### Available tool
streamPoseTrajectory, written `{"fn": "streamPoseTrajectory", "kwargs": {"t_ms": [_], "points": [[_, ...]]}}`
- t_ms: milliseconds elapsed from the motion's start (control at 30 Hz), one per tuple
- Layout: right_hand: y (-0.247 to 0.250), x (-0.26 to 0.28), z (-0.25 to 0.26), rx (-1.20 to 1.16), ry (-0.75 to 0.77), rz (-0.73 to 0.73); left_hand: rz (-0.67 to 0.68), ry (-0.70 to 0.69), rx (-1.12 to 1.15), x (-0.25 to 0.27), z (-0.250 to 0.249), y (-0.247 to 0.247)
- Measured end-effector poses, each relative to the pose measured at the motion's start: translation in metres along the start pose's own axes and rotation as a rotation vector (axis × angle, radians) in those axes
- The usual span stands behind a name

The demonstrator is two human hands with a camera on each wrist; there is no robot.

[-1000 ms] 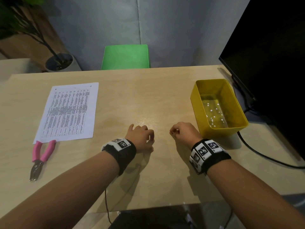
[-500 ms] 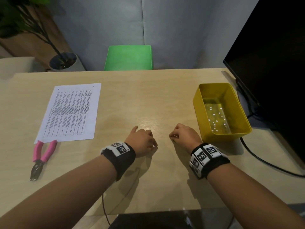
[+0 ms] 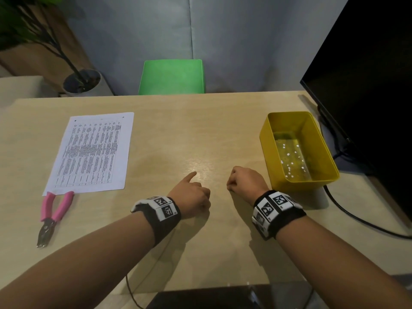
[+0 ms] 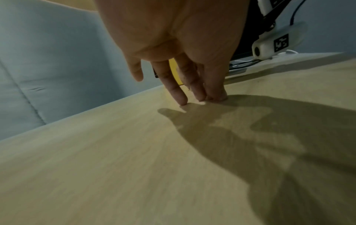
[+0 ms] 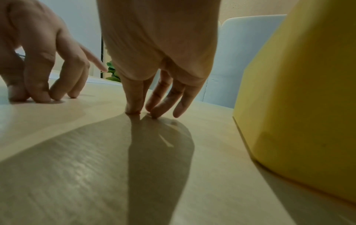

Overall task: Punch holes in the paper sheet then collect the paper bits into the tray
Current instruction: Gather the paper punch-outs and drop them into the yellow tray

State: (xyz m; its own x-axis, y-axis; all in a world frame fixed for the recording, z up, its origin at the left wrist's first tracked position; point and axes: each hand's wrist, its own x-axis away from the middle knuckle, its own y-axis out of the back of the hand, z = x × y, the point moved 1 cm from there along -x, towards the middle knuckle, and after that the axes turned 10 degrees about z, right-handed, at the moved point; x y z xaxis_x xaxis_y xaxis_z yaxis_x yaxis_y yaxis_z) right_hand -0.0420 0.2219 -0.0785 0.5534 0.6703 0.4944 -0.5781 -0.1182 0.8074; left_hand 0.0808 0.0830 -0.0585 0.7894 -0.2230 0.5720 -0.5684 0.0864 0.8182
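The printed paper sheet [image 3: 93, 152] lies flat at the table's left, with the pink-handled hole punch [image 3: 53, 217] just below its near edge. The yellow tray [image 3: 270, 139] stands at the right with several white paper bits [image 3: 292, 159] on its floor. My left hand [image 3: 198, 188] rests at the table's middle and holds nothing. Its fingertips [image 4: 182, 99] touch the wood and one finger points forward. My right hand [image 3: 245, 181] rests beside the tray's near left corner, fingertips [image 5: 133, 109] on the table, also empty. The tray's wall [image 5: 298, 91] fills the right wrist view.
A black monitor [image 3: 367, 85] stands close behind the tray, and its cable [image 3: 356, 221] runs across the table's right edge. Beyond the far edge of the wooden table [image 3: 200, 130] are a green chair [image 3: 171, 76] and a potted plant [image 3: 81, 82].
My left hand has stretched one finger forward off the table. Both hands stay at the same spots, and the head view has tilted slightly.
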Motion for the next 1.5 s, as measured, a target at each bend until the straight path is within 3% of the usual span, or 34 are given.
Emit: {"fn": "streamPoseTrajectory", "kwargs": {"t_ms": [167, 300, 400, 567, 767, 1067, 1233, 1367, 1500], "points": [[-0.003, -0.001, 0.002, 0.060, 0.049, 0.020, 0.004, 0.008, -0.106, -0.007, -0.001, -0.006], [-0.004, -0.002, 0.004, 0.094, 0.059, 0.055, 0.033, 0.065, -0.045, -0.008, 0.003, -0.006], [-0.002, -0.003, 0.001, -0.038, 0.007, 0.070, -0.062, 0.158, 0.098, -0.010, 0.014, 0.004], [0.008, 0.000, -0.009, -0.221, -0.022, 0.051, -0.149, 0.189, 0.149, -0.011, 0.027, 0.010], [0.005, 0.002, -0.014, -0.198, 0.009, -0.013, -0.183, 0.207, 0.175, -0.014, 0.029, 0.010], [0.001, -0.006, -0.001, 0.069, 0.081, -0.018, -0.184, 0.202, 0.170, -0.014, 0.028, 0.012], [-0.007, -0.007, -0.004, 0.037, 0.055, -0.014, -0.195, 0.220, 0.184, -0.014, 0.030, 0.012], [-0.007, -0.008, -0.002, 0.093, 0.051, 0.080, -0.184, 0.225, 0.186, -0.012, 0.030, 0.010], [0.008, -0.009, -0.003, -0.040, -0.024, 0.119, -0.207, 0.230, 0.202, -0.010, 0.033, 0.012]]}}
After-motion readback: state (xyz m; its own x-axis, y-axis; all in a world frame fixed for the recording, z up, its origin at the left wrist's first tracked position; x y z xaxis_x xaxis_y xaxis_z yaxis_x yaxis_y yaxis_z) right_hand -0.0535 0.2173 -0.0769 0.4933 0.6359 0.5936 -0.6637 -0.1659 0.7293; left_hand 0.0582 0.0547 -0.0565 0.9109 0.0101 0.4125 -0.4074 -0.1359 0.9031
